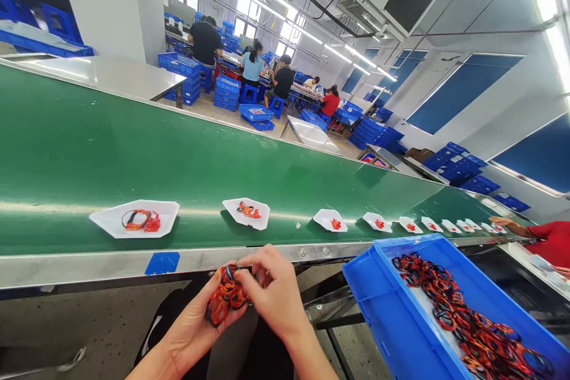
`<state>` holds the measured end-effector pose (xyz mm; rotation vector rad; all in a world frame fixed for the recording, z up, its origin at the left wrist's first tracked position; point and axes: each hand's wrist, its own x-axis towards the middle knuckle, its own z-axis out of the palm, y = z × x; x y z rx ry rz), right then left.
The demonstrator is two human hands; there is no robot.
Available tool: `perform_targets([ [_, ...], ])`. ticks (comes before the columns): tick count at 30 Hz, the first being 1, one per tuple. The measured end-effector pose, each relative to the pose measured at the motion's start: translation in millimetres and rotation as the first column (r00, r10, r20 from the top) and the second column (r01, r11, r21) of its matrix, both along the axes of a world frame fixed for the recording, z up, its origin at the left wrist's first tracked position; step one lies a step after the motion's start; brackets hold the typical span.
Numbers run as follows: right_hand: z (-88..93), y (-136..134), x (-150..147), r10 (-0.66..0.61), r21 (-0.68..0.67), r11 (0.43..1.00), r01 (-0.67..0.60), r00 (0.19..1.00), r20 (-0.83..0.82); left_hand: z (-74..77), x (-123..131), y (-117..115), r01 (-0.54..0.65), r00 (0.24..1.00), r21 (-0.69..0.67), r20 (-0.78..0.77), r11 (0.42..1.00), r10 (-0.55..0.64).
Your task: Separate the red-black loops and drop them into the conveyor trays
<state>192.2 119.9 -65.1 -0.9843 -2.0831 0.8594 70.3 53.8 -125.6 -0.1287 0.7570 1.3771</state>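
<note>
My left hand (196, 320) is wrapped round a bunch of red, orange and black coiled wires (226, 297), over my lap in front of the belt's metal edge. The fingers of my right hand (271, 291) are pinched at the top of the same bunch. Beyond my hands, a white tray (167, 214) with a black and orange coil lies on the green belt (187, 154) at the left. Another white tray (262, 212) with orange-red wires lies just beyond my hands.
A blue crate (378, 285) full of similar wire coils stands at my right, against the belt's edge. Several white trays (323, 218) line the belt to the right. A person in a red sleeve (550, 237) reaches to the far trays. Others sit in the background.
</note>
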Motion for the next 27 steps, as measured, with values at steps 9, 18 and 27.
perform_targets([
  [9,-36.1,-20,18,-0.005,-0.173,0.985,-0.024,0.986,-0.165,6.1,7,-3,0.035,0.998,0.062,-0.057,0.997,-0.031],
  [18,-44.3,-26,25,0.003,-0.131,0.990,-0.045,0.952,-0.305,8.0,7,-1,0.065,0.990,0.024,-0.129,0.998,-0.062],
  [27,-58.4,-23,27,-0.311,-0.618,0.732,-0.287,0.665,-0.678,19.1,9,-2,0.036,0.981,-0.042,-0.187,0.998,-0.043],
])
